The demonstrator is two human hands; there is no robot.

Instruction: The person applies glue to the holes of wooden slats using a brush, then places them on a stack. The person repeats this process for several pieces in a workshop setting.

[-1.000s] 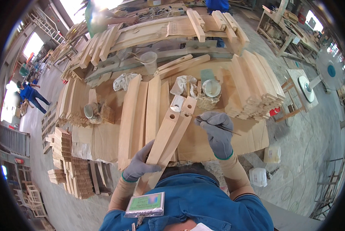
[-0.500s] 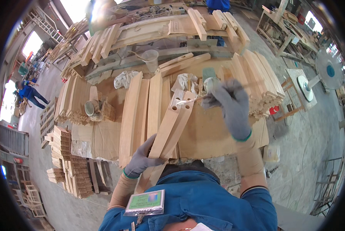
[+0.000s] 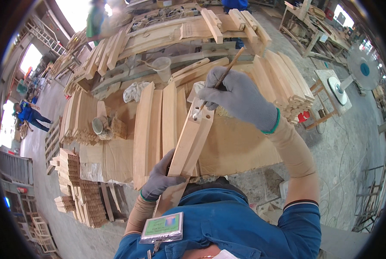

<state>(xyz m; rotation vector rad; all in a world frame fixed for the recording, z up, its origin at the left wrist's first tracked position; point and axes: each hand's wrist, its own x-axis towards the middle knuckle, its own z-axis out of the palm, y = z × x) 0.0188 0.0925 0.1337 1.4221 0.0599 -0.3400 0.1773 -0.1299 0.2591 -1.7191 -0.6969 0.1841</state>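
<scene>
Gloved in grey, my left hand (image 3: 160, 178) is closed around the lower part of a pale wooden bar (image 3: 188, 149), which slopes up and away over the cardboard. Round holes show in the bar's far end. My right hand (image 3: 240, 93), also in a grey glove, pinches a thin wooden stick (image 3: 233, 63) held steeply. Its lower tip meets the bar's end beside the holes, where a wet white substance (image 3: 197, 115) shows. Whether the tip sits inside a hole I cannot tell. Left of this bar, more wooden bars (image 3: 146, 129) lie side by side.
Stacked bars (image 3: 283, 82) stand at the right and more (image 3: 78, 114) at the left. A round can (image 3: 99, 125), a white rag (image 3: 134, 92) and a translucent cup (image 3: 162, 69) rest on the cardboard (image 3: 240, 151). A fan (image 3: 342, 84) stands far right; a person in blue (image 3: 31, 115) is far left.
My right hand has come left and over the bar's far end. The stick has swung from nearly flat to steep, its tip at the holes. My left hand keeps its hold.
</scene>
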